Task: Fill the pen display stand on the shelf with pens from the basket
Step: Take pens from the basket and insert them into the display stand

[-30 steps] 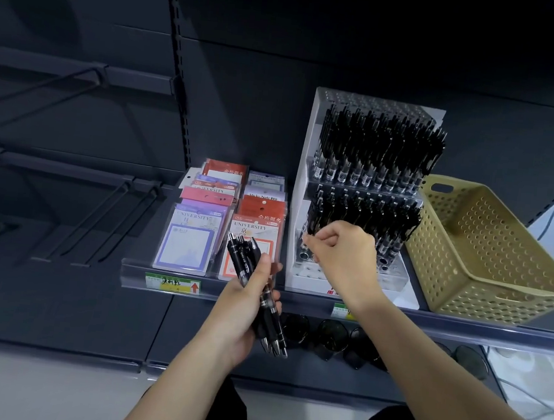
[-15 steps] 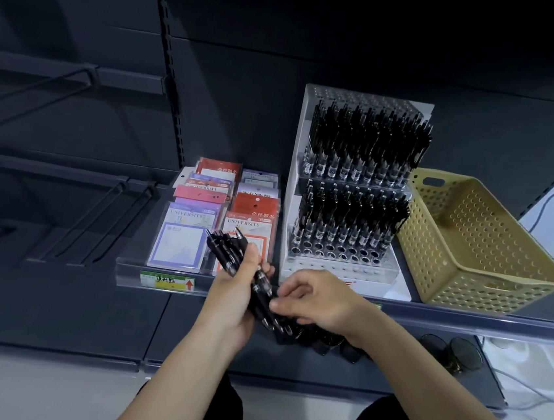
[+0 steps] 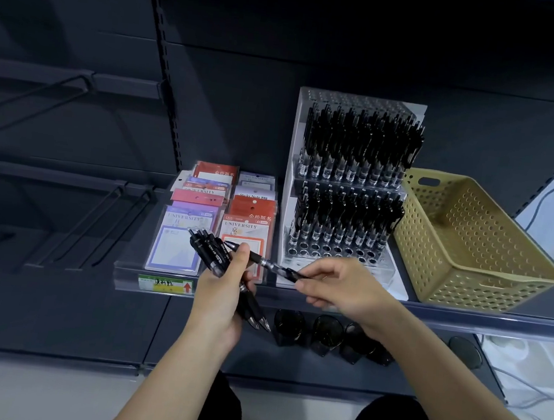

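The right hand has just pinched one pen from the bundle the left hand clasps; the stand apparently has front holes free.

A dark grey back panel is rising behind the shelf. Left of the shelf, black wire hooks are jutting out. Below it, pale floor is showing; at its right, white cables are trailing.

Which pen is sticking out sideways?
The single pen pinched by the right hand: it lies nearly level, while the bunch in the left hand slants together and those in the display stand are upright.
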### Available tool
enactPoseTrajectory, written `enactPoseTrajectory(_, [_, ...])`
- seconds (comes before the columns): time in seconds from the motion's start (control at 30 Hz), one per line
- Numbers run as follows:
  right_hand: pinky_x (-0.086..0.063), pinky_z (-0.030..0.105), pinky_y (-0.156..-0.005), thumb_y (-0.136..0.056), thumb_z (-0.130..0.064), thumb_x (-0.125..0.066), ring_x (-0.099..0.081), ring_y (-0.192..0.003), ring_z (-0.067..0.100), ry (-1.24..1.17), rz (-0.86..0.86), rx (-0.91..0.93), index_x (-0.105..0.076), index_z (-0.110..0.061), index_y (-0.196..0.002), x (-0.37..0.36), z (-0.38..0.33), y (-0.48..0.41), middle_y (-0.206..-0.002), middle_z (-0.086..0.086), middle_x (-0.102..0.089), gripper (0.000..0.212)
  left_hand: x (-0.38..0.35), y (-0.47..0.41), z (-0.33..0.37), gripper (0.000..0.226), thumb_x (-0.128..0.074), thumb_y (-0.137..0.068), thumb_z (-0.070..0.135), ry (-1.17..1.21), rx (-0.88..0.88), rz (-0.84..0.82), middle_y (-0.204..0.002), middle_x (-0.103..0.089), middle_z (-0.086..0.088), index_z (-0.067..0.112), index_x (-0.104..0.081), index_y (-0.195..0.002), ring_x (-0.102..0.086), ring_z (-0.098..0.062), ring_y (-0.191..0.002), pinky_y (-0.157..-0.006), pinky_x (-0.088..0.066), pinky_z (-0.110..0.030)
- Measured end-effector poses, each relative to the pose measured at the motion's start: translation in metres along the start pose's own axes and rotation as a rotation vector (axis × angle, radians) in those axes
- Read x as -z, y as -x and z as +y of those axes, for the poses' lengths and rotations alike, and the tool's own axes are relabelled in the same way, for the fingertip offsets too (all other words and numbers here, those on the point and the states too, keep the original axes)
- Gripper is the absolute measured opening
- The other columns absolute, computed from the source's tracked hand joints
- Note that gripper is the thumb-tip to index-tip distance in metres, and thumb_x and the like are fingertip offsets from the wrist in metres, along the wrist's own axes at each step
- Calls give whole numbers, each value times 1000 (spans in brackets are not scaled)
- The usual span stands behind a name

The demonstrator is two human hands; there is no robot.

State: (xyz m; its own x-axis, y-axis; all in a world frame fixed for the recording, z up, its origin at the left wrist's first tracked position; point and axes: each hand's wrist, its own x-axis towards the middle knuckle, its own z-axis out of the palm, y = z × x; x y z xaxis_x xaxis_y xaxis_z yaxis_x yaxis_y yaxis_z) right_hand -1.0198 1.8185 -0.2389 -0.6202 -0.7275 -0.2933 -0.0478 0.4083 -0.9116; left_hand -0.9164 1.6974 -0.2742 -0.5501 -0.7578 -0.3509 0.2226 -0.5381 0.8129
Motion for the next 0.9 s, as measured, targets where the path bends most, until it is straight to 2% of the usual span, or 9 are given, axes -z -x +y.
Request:
enactPoseTrajectory(0.13, [-55,21,-72,-77,-5,-74,-61,-72,16,-107,137,54,-69,-11,-85,13,-2,3,-82,9,-67,12,2,0,-3,15,-68,-84,22,-30,14,-31,-52,-55,6,15,-58,-75,-46,-8,-50,-58,-40,-23])
enactPoseTrajectory(0.27, [-58,22,-72,-78,0,-68,-66,-74,15,-534,240,37,-63,-5,-94,20,-5,1,-82,9,-66,18,1,3,-14,2,-69,-82,12,-71,14,-79,-56,-58,2,12,-67,-83,-49,-8,-50,-54,-38,-22])
enactPoseTrajectory(0.37, [-58,24,-71,-80,-2,-68,-69,-73,14,-677,257,-3,-62,-3,-88,15,-5,-2,-77,7,-68,10,0,8,-23,11,-70,-79,6,-144,15,-132,-56,-60,1,10,-68,-89,-50,-7,-50,-55,-38,-22])
enactPoseTrajectory(0.47, [-58,24,-69,-84,-7,-67,-70,-71,15,-557,287,-7,-65,-3,-84,7,-5,-3,-78,8,-71,5,-1,13,-28,14,-71,-78,4,-204,-4,-170,-56,-61,2,10,-67,-89,-53,-5,-50,-55,-39,-22])
enactPoseTrajectory(0.63, [-59,25,-65,-85,-11,-68,-68,-66,13,-362,390,62,-66,-5,-86,6,-12,-6,-76,7,-71,6,-2,13,-27,13,-71,-78,1,-246,-73,-189,-62,-61,-1,5,-66,-89,-54,-2,-47,-47,-42,-12])
enactPoseTrajectory(0.77, [-57,23,-58,-88,-11,-63,-67,-59,10,-287,387,85,-65,-6,-82,8,-17,-8,-71,5,-69,7,-3,9,-23,15,-70,-77,-4,-279,-114,-197,-62,-59,-3,1,-64,-89,-53,-2,-45,-46,-42,-11])
enactPoseTrajectory(0.9, [-55,21,-58,-89,-5,-58,-67,-61,13,-209,386,146,-61,-3,-85,14,-27,-9,-75,10,-67,5,-3,2,-19,9,-68,-82,5,-329,-135,-209,-70,-63,-3,7,-64,-90,-56,0,-50,-49,-41,-11])
